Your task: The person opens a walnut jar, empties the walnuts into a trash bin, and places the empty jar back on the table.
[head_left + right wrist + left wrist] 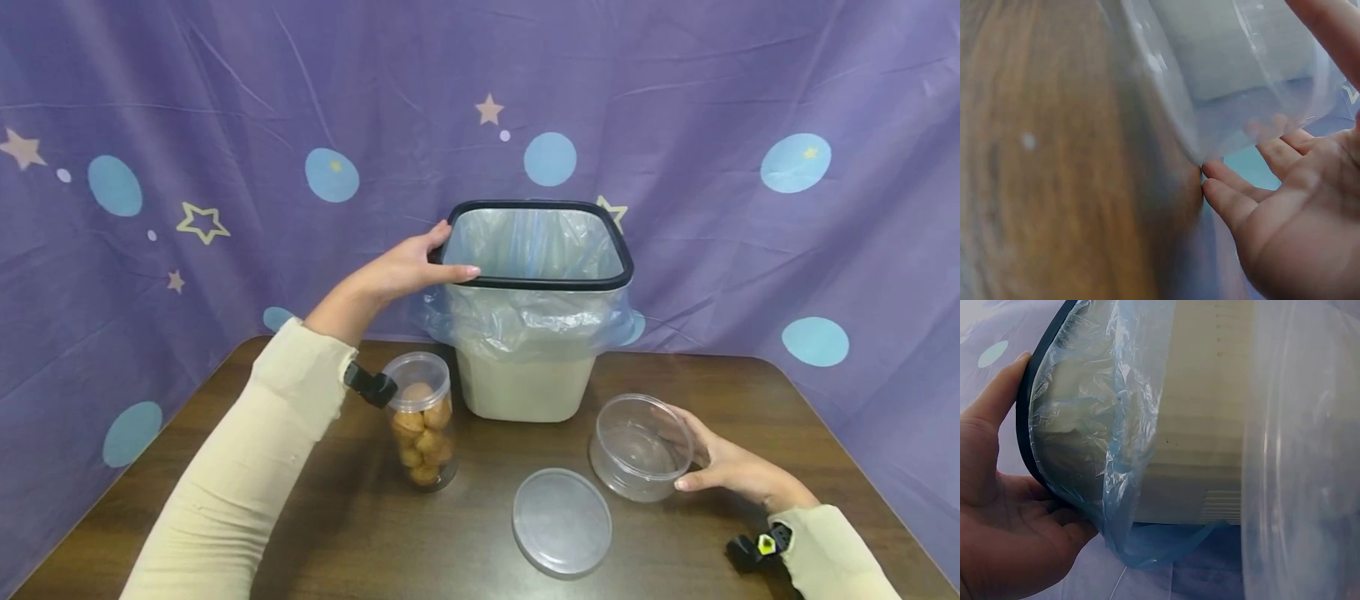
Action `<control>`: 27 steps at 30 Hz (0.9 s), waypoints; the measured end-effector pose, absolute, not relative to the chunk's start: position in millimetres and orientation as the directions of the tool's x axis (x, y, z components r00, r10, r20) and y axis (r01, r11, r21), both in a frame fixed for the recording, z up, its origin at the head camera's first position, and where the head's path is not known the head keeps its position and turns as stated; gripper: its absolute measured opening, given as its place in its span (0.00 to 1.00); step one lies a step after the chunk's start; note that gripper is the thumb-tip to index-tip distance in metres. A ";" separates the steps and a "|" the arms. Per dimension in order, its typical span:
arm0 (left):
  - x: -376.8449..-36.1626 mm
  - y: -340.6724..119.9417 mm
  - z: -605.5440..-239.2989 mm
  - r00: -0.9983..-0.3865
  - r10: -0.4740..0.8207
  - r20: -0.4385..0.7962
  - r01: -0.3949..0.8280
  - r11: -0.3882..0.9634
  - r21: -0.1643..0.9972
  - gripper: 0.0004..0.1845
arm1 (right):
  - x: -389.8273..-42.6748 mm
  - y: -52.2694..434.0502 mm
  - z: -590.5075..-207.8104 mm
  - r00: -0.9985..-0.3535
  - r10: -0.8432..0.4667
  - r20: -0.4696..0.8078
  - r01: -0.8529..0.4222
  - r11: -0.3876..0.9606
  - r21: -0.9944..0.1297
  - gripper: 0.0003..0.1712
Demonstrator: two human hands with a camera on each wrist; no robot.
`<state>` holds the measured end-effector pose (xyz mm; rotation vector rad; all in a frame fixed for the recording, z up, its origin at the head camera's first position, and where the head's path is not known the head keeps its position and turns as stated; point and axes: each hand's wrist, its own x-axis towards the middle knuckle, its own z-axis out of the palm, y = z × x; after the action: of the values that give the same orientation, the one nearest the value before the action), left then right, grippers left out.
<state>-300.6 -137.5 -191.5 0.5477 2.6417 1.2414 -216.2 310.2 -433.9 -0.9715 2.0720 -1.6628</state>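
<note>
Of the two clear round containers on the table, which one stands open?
The low, wide tub at the right hand: nothing covers its top. The taller jar of brown round pieces has a translucent lid on.

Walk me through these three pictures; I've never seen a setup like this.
There is no machine here, just a person's two bare hands. The wide picture comes from a camera worn on the head, looking forward and down. The other two come from cameras worn on the wrists, each watching its own hand.

On the brown table stand a pale bin lined with a bluish plastic bag and a clear jar of round brown pieces. A round lid lies nearer the camera.

The left hand holds the bin by its black rim. The right hand has its fingers around the side of a clear, round tub.
</note>
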 end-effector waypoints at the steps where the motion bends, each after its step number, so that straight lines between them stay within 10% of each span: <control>1: -300.5 -137.7 -191.2 -0.918 0.397 0.001 0.255 0.585 0.770 0.53 | -216.7 310.1 -433.8 -0.720 -0.673 0.171 -0.308 0.089 -0.947 0.56; 27: -291.2 -145.1 -187.0 -0.904 0.427 0.026 0.301 0.593 0.746 0.51 | -214.1 322.5 -420.1 -0.668 -0.698 0.256 -0.224 -0.140 -0.965 0.48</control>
<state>-291.2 -145.1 -187.0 0.6130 2.6627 1.2032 -214.1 322.5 -420.1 -1.0331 1.7828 -1.8666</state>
